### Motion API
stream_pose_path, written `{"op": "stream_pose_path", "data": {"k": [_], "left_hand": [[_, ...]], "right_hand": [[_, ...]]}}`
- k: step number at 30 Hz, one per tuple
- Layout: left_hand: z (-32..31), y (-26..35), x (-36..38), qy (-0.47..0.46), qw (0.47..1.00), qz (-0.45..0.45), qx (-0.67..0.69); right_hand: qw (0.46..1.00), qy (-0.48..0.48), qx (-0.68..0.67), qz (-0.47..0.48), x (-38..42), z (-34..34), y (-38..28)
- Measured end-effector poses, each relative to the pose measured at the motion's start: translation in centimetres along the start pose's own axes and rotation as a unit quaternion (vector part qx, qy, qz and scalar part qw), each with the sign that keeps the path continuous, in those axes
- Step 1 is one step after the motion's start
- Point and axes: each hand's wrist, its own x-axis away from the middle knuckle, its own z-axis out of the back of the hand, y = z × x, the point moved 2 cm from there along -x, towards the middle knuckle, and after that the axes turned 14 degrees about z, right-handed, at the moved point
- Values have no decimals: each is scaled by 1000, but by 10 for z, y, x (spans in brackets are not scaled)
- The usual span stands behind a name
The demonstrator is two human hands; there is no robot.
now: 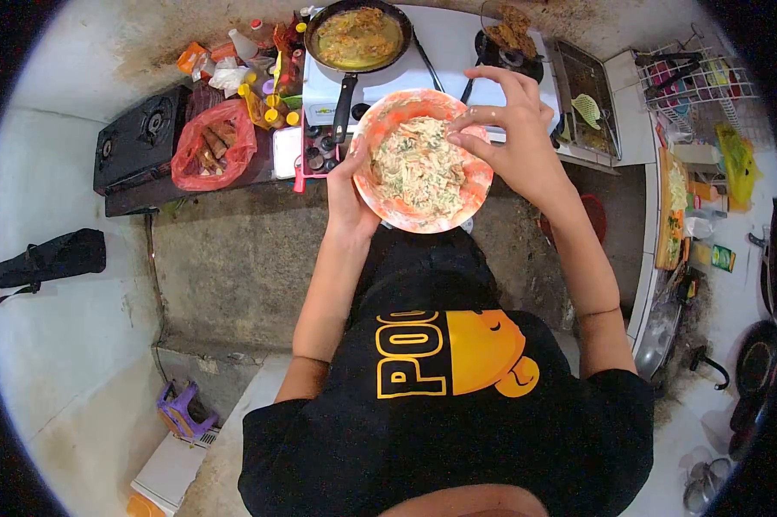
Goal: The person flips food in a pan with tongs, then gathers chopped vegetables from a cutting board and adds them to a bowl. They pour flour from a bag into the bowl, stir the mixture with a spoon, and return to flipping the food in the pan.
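Observation:
My left hand (351, 200) grips the left rim of an orange-and-white bowl (374, 201), thumb on the edge. The bowl holds a pale, thick batter mix (419, 168) with green flecks and shreds. Over the bowl's upper right side is my right hand (511, 121), its index finger raised and curled. The thumb and another finger come close together above the batter in a pinch; whatever may be between them is too small to make out. Just beyond the bowl, a frying pan (359, 39) with yellowish food in it sits on the white stove (449, 43).
A dark spatula handle (428, 62) lies beside the pan. Fried pieces (512, 31) rest in a strainer at the back right. To the left are a red plastic bag (214, 146), several bottles and a black stove (139, 133). A cutting board (671, 211) with chopped greens is on the right.

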Motion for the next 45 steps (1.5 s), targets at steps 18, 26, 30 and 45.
{"op": "stream_pose_path", "data": {"k": [18, 26, 30, 45], "left_hand": [[-14, 8, 8, -46, 999, 26, 3], [1, 8, 8, 17, 999, -18, 33], [-2, 9, 6, 32, 999, -32, 17], [21, 6, -15, -56, 998, 22, -27]], "right_hand": [[989, -47, -139, 35, -1, -5, 7], [969, -84, 219, 80, 68, -23, 32], [954, -60, 271, 110, 95, -32, 42], [935, 105, 53, -335, 189, -75, 88]]}}
